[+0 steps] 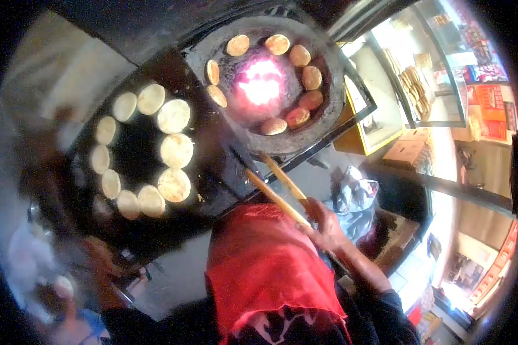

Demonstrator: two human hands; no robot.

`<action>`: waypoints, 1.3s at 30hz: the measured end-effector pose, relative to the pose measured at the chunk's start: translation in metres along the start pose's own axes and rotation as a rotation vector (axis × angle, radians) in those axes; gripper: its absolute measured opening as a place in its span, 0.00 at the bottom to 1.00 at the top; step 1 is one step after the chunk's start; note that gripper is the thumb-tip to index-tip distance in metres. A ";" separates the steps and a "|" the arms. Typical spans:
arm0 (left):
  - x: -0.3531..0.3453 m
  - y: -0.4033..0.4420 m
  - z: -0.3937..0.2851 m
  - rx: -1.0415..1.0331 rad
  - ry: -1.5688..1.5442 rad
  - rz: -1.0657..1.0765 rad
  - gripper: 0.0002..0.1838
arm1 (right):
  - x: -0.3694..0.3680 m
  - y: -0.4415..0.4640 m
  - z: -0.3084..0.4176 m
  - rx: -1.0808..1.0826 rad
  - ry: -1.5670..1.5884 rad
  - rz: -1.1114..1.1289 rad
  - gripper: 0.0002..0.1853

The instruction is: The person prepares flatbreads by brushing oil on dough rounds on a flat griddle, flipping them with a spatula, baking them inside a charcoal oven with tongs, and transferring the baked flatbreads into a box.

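Observation:
My right hand (323, 229) is closed around a pair of wooden tongs (277, 197). The tips of the tongs lie apart near the front rim of a round oven (210, 43). Inside, browned round flatbreads (277, 44) rest in a ring around a glowing fire (260, 83). To the left, pale flatbreads (176, 150) form another ring on a dark griddle (172, 72). My left hand (102, 257) is by the griddle's near left edge, dim and blurred. Its fingers cannot be made out, nor whether it holds anything.
A red apron (270, 264) covers my front. Right of it lies a crumpled silvery plastic bag (354, 198). Beyond the oven stands a glass display case (434, 86) with stacked flatbreads (413, 89) inside. A cardboard box (408, 150) is below the case.

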State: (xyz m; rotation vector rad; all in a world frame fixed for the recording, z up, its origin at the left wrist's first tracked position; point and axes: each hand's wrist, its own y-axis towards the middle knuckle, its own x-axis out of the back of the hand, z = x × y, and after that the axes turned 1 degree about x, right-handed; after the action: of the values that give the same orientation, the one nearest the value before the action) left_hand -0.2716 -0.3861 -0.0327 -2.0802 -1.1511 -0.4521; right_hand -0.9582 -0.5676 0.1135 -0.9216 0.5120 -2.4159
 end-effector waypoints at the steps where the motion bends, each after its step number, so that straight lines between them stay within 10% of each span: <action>1: 0.002 0.011 0.000 0.005 -0.034 -0.007 0.32 | -0.001 -0.003 -0.004 -0.003 0.045 -0.090 0.37; 20: 0.008 0.084 0.003 0.059 -0.295 -0.038 0.36 | 0.026 -0.080 -0.111 -0.489 -0.031 -0.669 0.28; 39: -0.095 -0.025 -0.054 0.109 -0.365 0.041 0.41 | 0.058 -0.095 -0.270 -0.666 -0.169 -0.220 0.27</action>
State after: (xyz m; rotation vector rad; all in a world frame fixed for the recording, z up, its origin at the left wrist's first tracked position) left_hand -0.3424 -0.4723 -0.0413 -2.1390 -1.3029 0.0149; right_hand -1.2139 -0.4801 0.0016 -1.5035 1.2469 -2.3470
